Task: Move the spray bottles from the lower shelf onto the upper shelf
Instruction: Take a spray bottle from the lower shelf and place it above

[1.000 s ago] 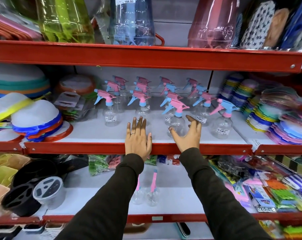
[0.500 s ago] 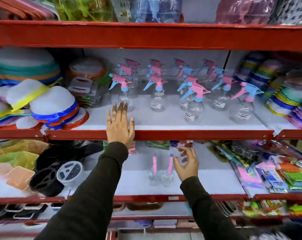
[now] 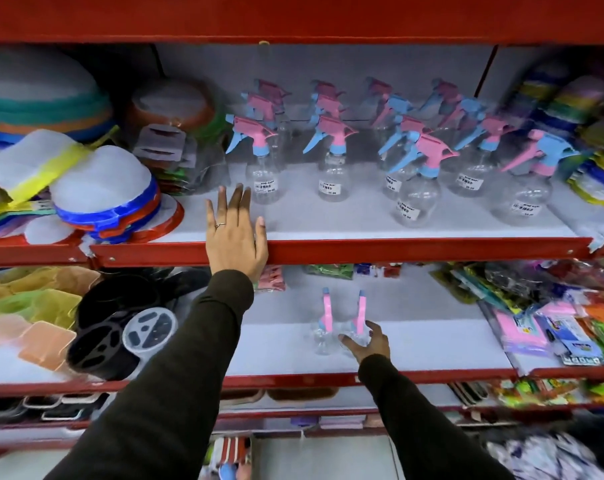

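Observation:
Two clear spray bottles with pink and blue heads stand side by side on the lower shelf [image 3: 415, 344]: the left bottle [image 3: 325, 327] and the right bottle [image 3: 357, 320]. My right hand [image 3: 366, 341] reaches in with fingers spread around the base of the right bottle, not closed on it. My left hand [image 3: 236, 233] lies flat, fingers apart, on the red front edge of the upper shelf [image 3: 397, 249]. Several more spray bottles [image 3: 418, 181] stand in rows on that upper shelf.
Stacked white covers with coloured rims [image 3: 103, 199] fill the upper shelf's left end, coloured plates [image 3: 598, 157] its right end. On the lower shelf, black and grey round holders [image 3: 120, 337] sit left and packaged goods [image 3: 553, 323] right. Bare white shelf lies around the two bottles.
My right hand left the upper shelf, dropped to the lower shelf and reached the right bottle. My left hand stayed on the upper shelf's edge. The camera tilted downward.

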A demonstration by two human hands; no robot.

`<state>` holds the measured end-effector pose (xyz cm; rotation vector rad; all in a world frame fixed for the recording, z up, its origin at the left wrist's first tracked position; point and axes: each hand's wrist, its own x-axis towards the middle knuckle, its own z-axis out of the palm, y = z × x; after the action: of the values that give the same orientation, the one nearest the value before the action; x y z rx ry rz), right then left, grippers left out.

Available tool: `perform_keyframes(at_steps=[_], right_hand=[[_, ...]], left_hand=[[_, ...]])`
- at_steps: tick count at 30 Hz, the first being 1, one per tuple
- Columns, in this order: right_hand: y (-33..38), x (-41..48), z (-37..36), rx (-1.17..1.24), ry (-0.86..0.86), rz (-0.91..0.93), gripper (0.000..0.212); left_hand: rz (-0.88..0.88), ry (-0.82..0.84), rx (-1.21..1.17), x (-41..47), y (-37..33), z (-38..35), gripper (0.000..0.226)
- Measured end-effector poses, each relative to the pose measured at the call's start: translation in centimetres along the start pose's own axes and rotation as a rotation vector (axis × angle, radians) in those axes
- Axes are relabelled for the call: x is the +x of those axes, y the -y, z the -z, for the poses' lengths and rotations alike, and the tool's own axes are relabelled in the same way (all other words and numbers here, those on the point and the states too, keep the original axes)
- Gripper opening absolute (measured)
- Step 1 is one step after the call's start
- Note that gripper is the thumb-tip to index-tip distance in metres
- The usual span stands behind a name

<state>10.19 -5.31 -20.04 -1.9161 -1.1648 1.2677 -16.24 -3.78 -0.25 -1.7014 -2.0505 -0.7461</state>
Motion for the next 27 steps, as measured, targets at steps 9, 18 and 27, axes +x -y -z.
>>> perform_keyframes(at_steps=[9,18,27], right_hand=[[-0.9,-1.2,0.5,-0.003,-0.140,0.070,0.061],[2.8,-8.0,2.5,0.088,-0.213,0.387,0.055],[12.1,-11.8,5.6,0.057,-0.327,0.794,0.050]], left_hand=[[-0.010,-0.011,0.005,0.0,0.1,-0.2,0.061],[0.004,0.014,-0.005,-0.3,-0.2,0.4,0.061],[0.002,0.027,-0.013,-0.4,-0.3,0.8,0.062]])
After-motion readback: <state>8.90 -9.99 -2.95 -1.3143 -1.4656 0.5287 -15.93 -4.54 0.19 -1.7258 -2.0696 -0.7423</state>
